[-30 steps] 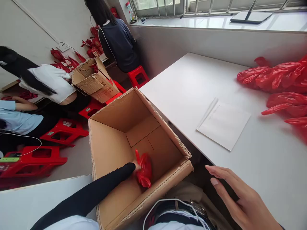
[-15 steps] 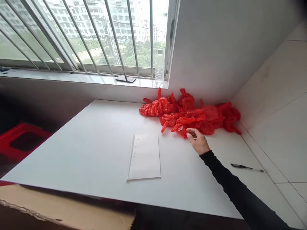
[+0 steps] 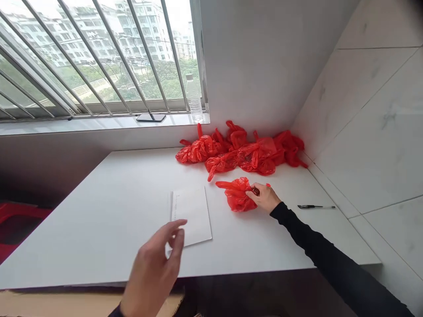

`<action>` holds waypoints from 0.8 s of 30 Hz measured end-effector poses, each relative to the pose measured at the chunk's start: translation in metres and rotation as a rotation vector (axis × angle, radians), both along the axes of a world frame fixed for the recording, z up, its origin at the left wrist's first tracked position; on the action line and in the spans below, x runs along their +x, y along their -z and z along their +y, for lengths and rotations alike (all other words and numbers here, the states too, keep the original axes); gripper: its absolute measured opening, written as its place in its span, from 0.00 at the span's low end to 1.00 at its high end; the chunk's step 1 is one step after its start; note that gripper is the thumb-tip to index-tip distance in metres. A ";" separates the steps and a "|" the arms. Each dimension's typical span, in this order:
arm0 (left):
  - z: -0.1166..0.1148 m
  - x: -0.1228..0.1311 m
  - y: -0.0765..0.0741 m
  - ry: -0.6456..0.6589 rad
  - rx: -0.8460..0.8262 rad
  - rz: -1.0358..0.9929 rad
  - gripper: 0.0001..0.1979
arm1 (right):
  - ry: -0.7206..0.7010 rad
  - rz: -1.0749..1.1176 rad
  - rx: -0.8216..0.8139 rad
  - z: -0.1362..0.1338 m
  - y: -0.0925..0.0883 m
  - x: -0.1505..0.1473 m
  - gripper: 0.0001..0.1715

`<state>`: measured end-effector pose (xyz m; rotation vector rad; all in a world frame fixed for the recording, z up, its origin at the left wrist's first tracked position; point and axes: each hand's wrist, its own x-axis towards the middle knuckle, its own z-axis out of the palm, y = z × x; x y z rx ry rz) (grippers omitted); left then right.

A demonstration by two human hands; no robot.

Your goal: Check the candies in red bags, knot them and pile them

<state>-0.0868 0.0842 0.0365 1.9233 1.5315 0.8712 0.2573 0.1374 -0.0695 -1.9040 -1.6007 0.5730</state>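
My right hand [image 3: 262, 197] grips a knotted red plastic bag [image 3: 239, 200] by its gathered top, just over the white table. What is inside the bag is hidden. Several more tied red plastic bags [image 3: 224, 152] lie heaped behind it, against the wall. Over the near part of the table, my left hand [image 3: 158, 259] is raised with thumb and fingers apart and nothing between them. It partly covers the lower left of a white paper pad [image 3: 193, 211], which lies left of the held bag.
A pen [image 3: 315, 206] lies by the tiled wall on the right. On the window sill are a dark phone-like slab [image 3: 150, 118] and a clear plastic bottle [image 3: 194, 101]. A cardboard box [image 3: 59, 304] sits below the table's front edge, and a red stool [image 3: 20, 215] stands at left.
My right hand has taken one red bag and drawn it away from the heap toward me. My left hand has come into view from below. The camera has turned rightward.
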 end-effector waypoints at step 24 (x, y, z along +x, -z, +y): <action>0.011 0.137 0.072 0.438 0.050 0.481 0.11 | -0.116 0.225 0.017 -0.125 0.009 -0.026 0.25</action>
